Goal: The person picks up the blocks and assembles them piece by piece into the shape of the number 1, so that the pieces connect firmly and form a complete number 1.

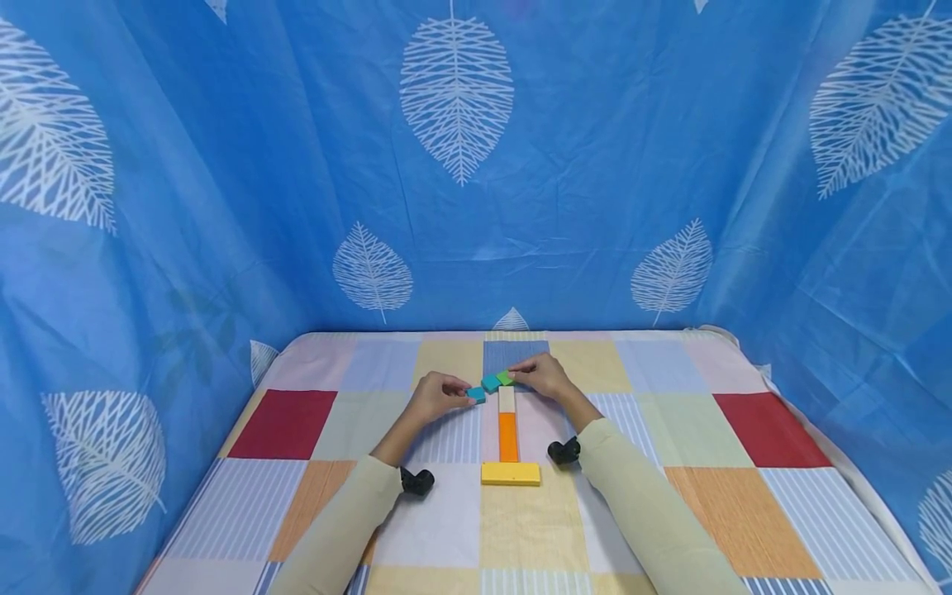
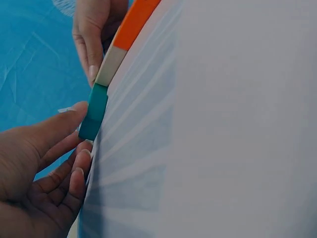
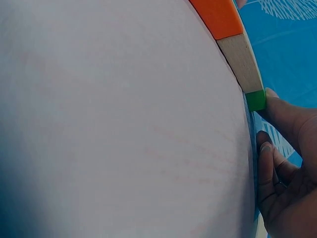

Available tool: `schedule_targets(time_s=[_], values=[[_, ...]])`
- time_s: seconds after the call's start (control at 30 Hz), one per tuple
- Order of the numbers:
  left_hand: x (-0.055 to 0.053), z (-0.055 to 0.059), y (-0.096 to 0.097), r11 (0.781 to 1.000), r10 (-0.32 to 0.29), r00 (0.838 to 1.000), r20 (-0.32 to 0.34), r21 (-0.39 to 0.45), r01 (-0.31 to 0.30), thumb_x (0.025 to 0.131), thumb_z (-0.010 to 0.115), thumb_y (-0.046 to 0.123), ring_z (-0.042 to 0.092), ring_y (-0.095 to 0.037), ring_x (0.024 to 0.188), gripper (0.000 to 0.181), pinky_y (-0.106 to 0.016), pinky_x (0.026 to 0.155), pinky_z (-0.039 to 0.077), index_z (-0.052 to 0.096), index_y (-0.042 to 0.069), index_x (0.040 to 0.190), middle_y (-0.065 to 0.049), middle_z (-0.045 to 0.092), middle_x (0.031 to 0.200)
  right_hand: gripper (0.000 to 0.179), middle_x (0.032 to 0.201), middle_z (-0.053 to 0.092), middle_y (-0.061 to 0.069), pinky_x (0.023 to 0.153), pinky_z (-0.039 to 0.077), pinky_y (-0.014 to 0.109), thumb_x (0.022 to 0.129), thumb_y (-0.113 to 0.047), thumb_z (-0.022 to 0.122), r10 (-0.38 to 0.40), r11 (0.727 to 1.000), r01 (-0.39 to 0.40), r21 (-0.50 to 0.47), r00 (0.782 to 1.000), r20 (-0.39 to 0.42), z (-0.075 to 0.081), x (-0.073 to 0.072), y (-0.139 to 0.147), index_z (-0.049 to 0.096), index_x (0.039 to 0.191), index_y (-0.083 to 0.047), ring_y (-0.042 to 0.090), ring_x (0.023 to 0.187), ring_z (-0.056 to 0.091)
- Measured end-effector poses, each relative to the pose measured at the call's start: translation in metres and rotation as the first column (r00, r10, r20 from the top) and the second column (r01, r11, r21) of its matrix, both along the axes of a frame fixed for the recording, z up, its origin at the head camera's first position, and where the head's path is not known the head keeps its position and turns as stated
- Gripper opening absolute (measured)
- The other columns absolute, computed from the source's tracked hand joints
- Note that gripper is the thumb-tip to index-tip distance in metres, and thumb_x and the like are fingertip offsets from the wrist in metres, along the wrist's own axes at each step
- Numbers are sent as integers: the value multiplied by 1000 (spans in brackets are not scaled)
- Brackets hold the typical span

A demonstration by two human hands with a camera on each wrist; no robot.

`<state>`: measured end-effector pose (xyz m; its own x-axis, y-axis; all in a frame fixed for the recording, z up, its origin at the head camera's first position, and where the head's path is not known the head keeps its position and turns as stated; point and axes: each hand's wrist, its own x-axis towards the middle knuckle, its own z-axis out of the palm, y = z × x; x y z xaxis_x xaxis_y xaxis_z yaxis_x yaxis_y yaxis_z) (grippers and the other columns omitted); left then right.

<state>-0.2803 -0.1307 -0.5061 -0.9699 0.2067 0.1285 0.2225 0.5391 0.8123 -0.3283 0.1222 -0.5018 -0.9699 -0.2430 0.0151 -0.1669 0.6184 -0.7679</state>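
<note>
My left hand (image 1: 435,397) pinches a blue block (image 1: 476,395) between thumb and fingers, left of the block row. In the left wrist view the thumb lies against teal blocks (image 2: 94,116). A second teal block (image 1: 491,383) lies just right of it, touching a green block (image 1: 506,378). My right hand (image 1: 545,376) holds the green block at its right side; the right wrist view shows the thumb against it. Below the green block run a pale wooden block (image 1: 506,400) and an orange block (image 1: 508,438), end to end. A yellow block (image 1: 510,473) lies crosswise at the near end.
A patchwork cloth (image 1: 692,426) covers the table. Blue curtains (image 1: 521,248) with white leaf prints stand behind it and on both sides. A small black camera sits on each wrist, the left one (image 1: 418,482) and the right one (image 1: 564,451).
</note>
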Motion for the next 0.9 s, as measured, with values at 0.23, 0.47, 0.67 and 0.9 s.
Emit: schedule_targets(time_s=[0.23, 0.47, 0.67, 0.9], values=[[-1, 2, -1, 999, -16, 1000, -19, -28, 16, 81, 86, 11, 59, -14, 71, 20, -26, 68, 52, 80, 3, 99, 0, 70, 78, 24, 111, 75, 12, 88, 54, 43, 96, -25, 72, 1, 1000, -1, 4, 1000, -1, 0, -1, 1, 79, 112, -8, 29, 106, 67], [3, 4, 1, 999, -12, 997, -74, -32, 10, 79, 87, 9, 55, -13, 65, 17, -24, 60, 47, 79, 0, 91, 2, 67, 71, 25, 110, 75, 11, 86, 54, 42, 96, -26, 72, 11, 1000, -11, 21, 1000, -6, -2, -2, 1, 79, 112, -9, 29, 105, 67], [4, 5, 4, 999, 8, 999, -52, -33, -10, 77, 89, 11, 56, -13, 65, 16, -25, 59, 47, 79, 2, 87, -1, 69, 73, 24, 110, 75, 12, 88, 54, 43, 96, -25, 71, 16, 1000, -16, 15, 1000, -5, -2, -3, 1, 79, 112, -8, 30, 106, 67], [2, 4, 9, 998, 30, 999, -26, -57, -32, 78, 89, 14, 53, -13, 65, 15, -25, 61, 45, 79, 5, 86, 1, 68, 71, 24, 111, 75, 11, 88, 53, 41, 96, -24, 72, -2, 1000, 1, 17, 1000, 22, -1, -2, 1, 79, 113, -8, 26, 102, 65]])
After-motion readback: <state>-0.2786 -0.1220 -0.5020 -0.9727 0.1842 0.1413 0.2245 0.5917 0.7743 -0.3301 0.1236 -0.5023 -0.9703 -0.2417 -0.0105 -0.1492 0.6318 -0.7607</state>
